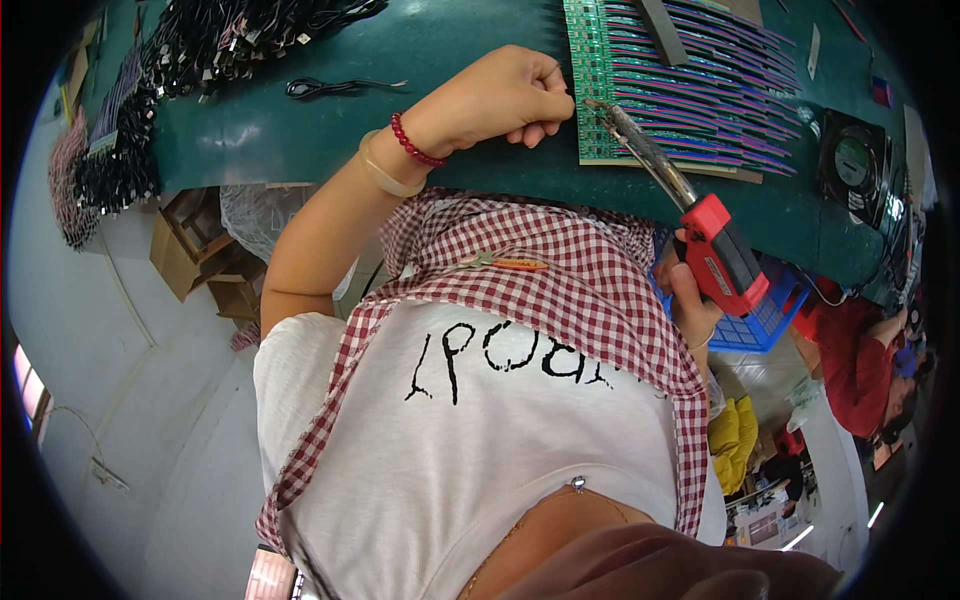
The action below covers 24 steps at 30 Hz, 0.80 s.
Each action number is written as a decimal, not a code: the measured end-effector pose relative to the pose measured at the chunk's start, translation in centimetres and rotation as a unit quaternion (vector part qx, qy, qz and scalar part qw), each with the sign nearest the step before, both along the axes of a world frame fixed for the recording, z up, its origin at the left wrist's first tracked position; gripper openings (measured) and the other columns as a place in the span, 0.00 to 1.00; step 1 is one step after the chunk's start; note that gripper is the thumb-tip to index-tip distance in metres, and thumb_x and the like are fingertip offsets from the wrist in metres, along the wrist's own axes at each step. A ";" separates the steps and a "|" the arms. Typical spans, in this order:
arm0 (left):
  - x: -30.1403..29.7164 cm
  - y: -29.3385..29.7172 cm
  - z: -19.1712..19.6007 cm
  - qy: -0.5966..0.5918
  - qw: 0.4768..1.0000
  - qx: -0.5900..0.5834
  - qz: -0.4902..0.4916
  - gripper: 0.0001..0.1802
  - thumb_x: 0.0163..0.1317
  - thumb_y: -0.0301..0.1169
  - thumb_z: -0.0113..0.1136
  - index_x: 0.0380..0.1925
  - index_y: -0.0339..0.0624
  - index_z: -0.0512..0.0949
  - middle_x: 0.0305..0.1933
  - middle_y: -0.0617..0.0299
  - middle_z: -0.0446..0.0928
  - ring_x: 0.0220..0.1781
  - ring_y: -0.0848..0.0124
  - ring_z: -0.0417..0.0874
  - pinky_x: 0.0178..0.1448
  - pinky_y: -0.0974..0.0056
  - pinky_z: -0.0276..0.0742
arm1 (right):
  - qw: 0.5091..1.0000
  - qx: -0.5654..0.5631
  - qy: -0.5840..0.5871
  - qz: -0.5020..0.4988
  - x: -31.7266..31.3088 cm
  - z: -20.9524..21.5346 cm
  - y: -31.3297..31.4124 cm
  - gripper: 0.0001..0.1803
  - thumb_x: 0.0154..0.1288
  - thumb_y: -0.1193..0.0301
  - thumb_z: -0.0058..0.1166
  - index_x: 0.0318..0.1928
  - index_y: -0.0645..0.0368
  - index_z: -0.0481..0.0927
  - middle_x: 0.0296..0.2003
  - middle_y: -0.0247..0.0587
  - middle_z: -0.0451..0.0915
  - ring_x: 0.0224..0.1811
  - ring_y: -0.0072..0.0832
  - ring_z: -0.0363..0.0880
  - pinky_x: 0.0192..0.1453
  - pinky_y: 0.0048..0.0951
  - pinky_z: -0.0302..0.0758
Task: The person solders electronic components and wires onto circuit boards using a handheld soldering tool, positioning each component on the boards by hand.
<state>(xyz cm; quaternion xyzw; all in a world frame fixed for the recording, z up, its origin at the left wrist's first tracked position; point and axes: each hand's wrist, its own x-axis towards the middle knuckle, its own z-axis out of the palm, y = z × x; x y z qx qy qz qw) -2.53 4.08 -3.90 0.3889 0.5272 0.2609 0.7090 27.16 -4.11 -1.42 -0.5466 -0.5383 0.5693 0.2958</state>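
My right hand (690, 298) is wrapped round the red and black handle of a soldering gun (722, 256). Its metal barrel slants up and left, and the tip is at the green circuit board panel (590, 146); whether it touches, I cannot tell. Rows of thin blue, pink and dark wires (700, 108) run rightward from the panel. My left hand (512, 95) is closed in a pinch just left of the panel's edge, beside the tip. Anything between its fingertips is too small or hidden to make out. A grey bar (660, 32) lies across the upper wires.
Bundles of black cables (215, 45) are heaped at the table's far left, near a single coiled black cable (340, 88). A round black device (852, 155) sits at the right. Below the table edge are a blue crate (750, 330) and cardboard boxes (190, 245). Another person (855, 370) sits at the right.
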 end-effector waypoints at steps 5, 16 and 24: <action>-0.2 -0.1 -0.1 0.000 1.000 0.000 0.003 0.07 0.54 0.27 0.55 0.21 0.40 0.69 0.17 0.66 0.72 0.14 0.83 0.69 0.16 0.78 0.62 | 0.998 0.044 -0.051 0.011 0.8 -0.8 -0.1 0.21 0.59 0.73 0.50 0.51 0.69 0.67 0.18 0.35 0.68 0.19 0.21 0.63 0.26 0.23 0.62; -0.2 0.0 0.0 -0.003 1.000 0.000 -0.003 0.07 0.54 0.28 0.55 0.21 0.40 0.69 0.17 0.66 0.73 0.14 0.83 0.69 0.16 0.78 0.62 | 1.000 0.003 -0.026 0.001 0.5 -0.5 0.0 0.19 0.58 0.74 0.51 0.50 0.69 0.68 0.20 0.37 0.70 0.20 0.21 0.65 0.27 0.23 0.63; -0.1 0.1 0.1 0.003 1.000 0.000 -0.007 0.06 0.54 0.27 0.55 0.21 0.40 0.70 0.18 0.66 0.73 0.14 0.83 0.69 0.16 0.78 0.63 | 0.994 0.054 -0.091 0.033 1.9 -1.2 -0.5 0.19 0.58 0.75 0.51 0.49 0.69 0.68 0.22 0.38 0.71 0.22 0.22 0.66 0.29 0.24 0.65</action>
